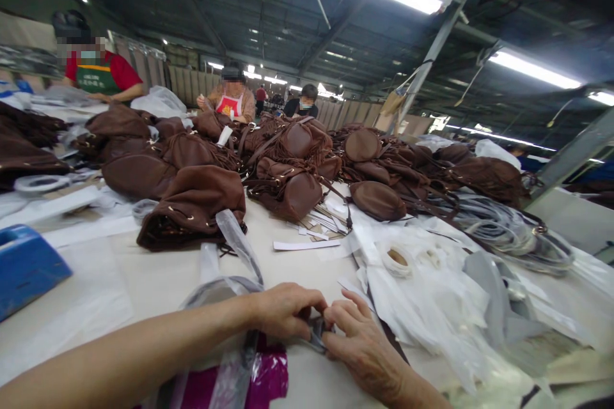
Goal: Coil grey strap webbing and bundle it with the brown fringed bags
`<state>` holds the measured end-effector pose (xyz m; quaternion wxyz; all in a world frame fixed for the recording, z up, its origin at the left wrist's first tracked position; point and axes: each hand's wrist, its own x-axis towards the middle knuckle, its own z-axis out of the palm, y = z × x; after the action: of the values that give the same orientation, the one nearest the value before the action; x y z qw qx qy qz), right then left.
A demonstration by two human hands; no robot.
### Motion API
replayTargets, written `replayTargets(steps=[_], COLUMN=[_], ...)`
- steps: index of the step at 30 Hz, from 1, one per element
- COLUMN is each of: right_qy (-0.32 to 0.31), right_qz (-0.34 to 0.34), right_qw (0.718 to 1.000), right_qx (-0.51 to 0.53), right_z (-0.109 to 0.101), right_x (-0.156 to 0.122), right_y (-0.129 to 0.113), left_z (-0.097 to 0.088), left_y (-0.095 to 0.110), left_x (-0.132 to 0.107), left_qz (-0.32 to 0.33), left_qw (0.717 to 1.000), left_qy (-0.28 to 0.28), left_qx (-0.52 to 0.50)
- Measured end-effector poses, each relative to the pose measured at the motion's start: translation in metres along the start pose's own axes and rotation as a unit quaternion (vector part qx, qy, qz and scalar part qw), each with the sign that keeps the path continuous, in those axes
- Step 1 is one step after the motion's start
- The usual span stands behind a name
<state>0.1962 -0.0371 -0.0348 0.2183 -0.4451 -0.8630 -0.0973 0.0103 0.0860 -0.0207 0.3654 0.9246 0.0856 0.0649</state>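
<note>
My left hand (285, 310) and my right hand (355, 342) meet low in the middle of the view, fingertips almost touching. Both are closed on a grey plastic-looking strip (316, 335), whose exact kind I cannot make out. Under my left forearm lies a shiny purple plastic package (268, 374), partly covered by clear film. A looped grey strap in clear wrap (240, 246) rises behind my left wrist. Beyond it, a brown leather drawstring bag (199, 208) lies on its side on the pale table (268, 268).
Several brown bags (297, 140) are heaped across the back. A blue tape dispenser (29, 268) stands at left. White wrapping sheets (432, 294), a tape roll (396, 261) and coiled wrapped straps (499, 223) lie at right. Co-workers (233, 102) are behind the heap.
</note>
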Motion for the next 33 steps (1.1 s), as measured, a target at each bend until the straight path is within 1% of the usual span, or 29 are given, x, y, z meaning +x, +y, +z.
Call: replayTargets(steps=[1, 3, 5, 6, 7, 9, 11, 13, 14, 15, 17, 20, 23, 25, 26, 28, 29, 31, 33], right_qy=[-0.007, -0.037, -0.088, -0.117, -0.141, -0.175, -0.190, -0.191, -0.189, -0.186, -0.181, -0.175, -0.171, -0.173, -0.175, -0.187, -0.199, -0.218, -0.221], right_qz=[0.007, 0.029, 0.064, 0.088, 0.117, 0.180, 0.240, 0.283, 0.291, 0.283, 0.227, 0.128, 0.088, 0.100, 0.124, 0.195, 0.231, 0.282, 0.290], right_qw=[1.000, 0.999, 0.994, 0.989, 0.983, 0.968, 0.952, 0.939, 0.938, 0.941, 0.956, 0.974, 0.979, 0.979, 0.977, 0.961, 0.950, 0.933, 0.931], right_qx=[-0.005, -0.013, -0.013, -0.013, -0.012, -0.003, 0.013, 0.023, 0.024, 0.024, 0.034, 0.063, 0.070, 0.033, 0.001, -0.057, -0.068, -0.054, -0.025], right_z=[-0.001, -0.004, -0.009, -0.011, -0.014, -0.018, -0.019, -0.017, -0.016, -0.015, -0.014, -0.017, -0.021, -0.021, -0.020, -0.016, -0.014, -0.009, -0.007], right_x=[-0.001, -0.003, -0.005, -0.006, -0.005, -0.002, 0.003, 0.008, 0.009, 0.010, 0.010, 0.006, 0.005, 0.008, 0.011, 0.016, 0.018, 0.021, 0.022], right_y=[0.001, 0.003, 0.003, 0.000, -0.003, -0.013, -0.023, -0.029, -0.029, -0.028, -0.022, -0.005, 0.010, 0.013, 0.012, 0.002, -0.004, -0.017, -0.021], left_z=[-0.001, -0.001, 0.002, 0.005, 0.009, 0.019, 0.029, 0.037, 0.039, 0.040, 0.036, 0.020, 0.006, 0.006, 0.009, 0.020, 0.027, 0.035, 0.035], left_y=[0.001, 0.006, 0.012, 0.016, 0.020, 0.028, 0.033, 0.037, 0.038, 0.037, 0.035, 0.029, 0.025, 0.027, 0.030, 0.036, 0.039, 0.041, 0.038], left_x=[0.000, -0.001, -0.003, -0.003, -0.004, -0.004, -0.002, -0.001, 0.000, 0.000, -0.003, -0.008, -0.007, -0.002, 0.002, 0.008, 0.010, 0.010, 0.006], left_qz=[-0.005, 0.008, 0.026, 0.025, 0.013, -0.029, -0.066, -0.087, -0.094, -0.098, -0.093, -0.058, -0.021, -0.017, -0.026, -0.061, -0.082, -0.121, -0.133], left_qw=[1.000, 1.000, 0.997, 0.995, 0.991, 0.981, 0.972, 0.966, 0.964, 0.963, 0.966, 0.974, 0.968, 0.957, 0.954, 0.951, 0.951, 0.952, 0.956], left_qy=[-0.003, -0.003, 0.014, 0.026, 0.038, 0.054, 0.063, 0.071, 0.074, 0.076, 0.077, 0.075, 0.044, 0.025, 0.023, 0.030, 0.036, 0.049, 0.060], left_qx=[0.002, 0.021, 0.065, 0.095, 0.127, 0.184, 0.217, 0.232, 0.236, 0.238, 0.229, 0.205, 0.247, 0.287, 0.299, 0.301, 0.295, 0.276, 0.253])
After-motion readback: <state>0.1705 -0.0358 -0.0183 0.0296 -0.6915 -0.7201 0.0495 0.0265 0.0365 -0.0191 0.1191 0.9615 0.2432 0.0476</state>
